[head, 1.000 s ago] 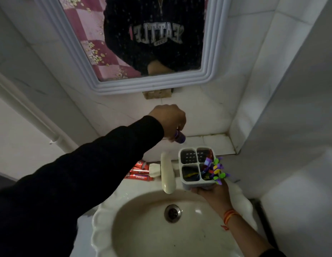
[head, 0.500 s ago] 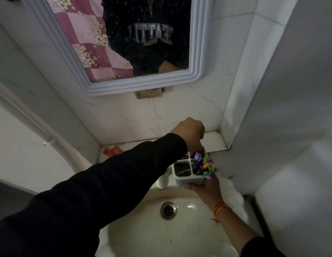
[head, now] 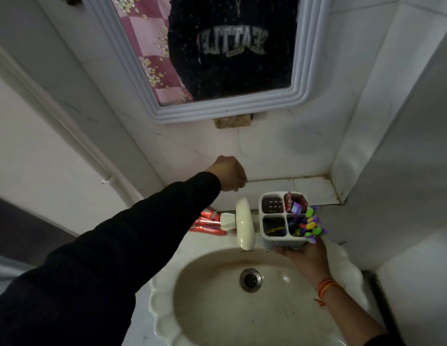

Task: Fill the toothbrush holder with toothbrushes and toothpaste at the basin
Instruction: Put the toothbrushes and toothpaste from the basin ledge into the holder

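Note:
My right hand [head: 304, 254] grips the base of a white four-compartment toothbrush holder [head: 264, 222] above the basin's right rim. Its front right compartment holds several toothbrushes [head: 311, 224] with purple, green and yellow ends. A red toothpaste tube [head: 289, 199] and a purple-ended item [head: 296, 208] stand in the back right compartment. The back left compartment shows only its drain holes. My left hand [head: 227, 174] hovers up and to the left of the holder, fingers curled shut, with nothing visible in it. More red toothpaste tubes [head: 207, 223] lie on the ledge left of the tap.
A cream tap [head: 244, 227] juts over the white scalloped basin [head: 165, 308], with the drain [head: 251, 280] below. A tiled ledge [head: 312, 188] runs behind the holder. A framed mirror [head: 217, 111] hangs above, and a wall corner closes in on the right.
My left hand carried a purple-ended item down into the holder, then drew back up and left without it. The holder stays in my right hand.

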Tool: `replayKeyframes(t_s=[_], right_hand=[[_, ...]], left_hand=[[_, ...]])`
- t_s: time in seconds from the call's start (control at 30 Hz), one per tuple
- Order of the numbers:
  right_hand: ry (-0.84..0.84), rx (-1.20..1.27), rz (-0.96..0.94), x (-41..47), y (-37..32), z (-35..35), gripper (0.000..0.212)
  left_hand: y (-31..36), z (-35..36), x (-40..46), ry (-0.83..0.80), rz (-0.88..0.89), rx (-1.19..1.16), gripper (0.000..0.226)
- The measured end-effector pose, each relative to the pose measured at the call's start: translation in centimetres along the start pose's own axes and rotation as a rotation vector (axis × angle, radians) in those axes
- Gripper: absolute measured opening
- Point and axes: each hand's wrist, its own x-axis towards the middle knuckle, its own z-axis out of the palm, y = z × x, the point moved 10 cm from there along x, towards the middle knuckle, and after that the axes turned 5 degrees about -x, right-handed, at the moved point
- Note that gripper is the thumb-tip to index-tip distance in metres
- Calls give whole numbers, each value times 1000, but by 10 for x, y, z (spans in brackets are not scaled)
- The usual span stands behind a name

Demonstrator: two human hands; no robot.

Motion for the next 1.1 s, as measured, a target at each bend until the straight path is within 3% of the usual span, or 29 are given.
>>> replayKeyframes(t_s=[0.27, 0.43, 0.7, 0.97, 1.1], right_hand=[[-41, 8, 65, 2, 17, 6, 63], [-35, -18, 76, 2, 22, 3, 61], [-33, -3, 85, 2, 24, 2, 65], [-71, -3, 151, 2, 28, 6, 72], [-35, -7, 112, -1, 16, 4, 65]], left_hand=[[-117, 45, 12, -268, -89, 419, 51], [-148, 68, 16, -283, -87, 566, 39], [-100, 52, 20, -194, 191, 781, 48], [32, -15, -13, 86, 535, 889, 40], [84, -28, -29, 50, 454, 776, 52]])
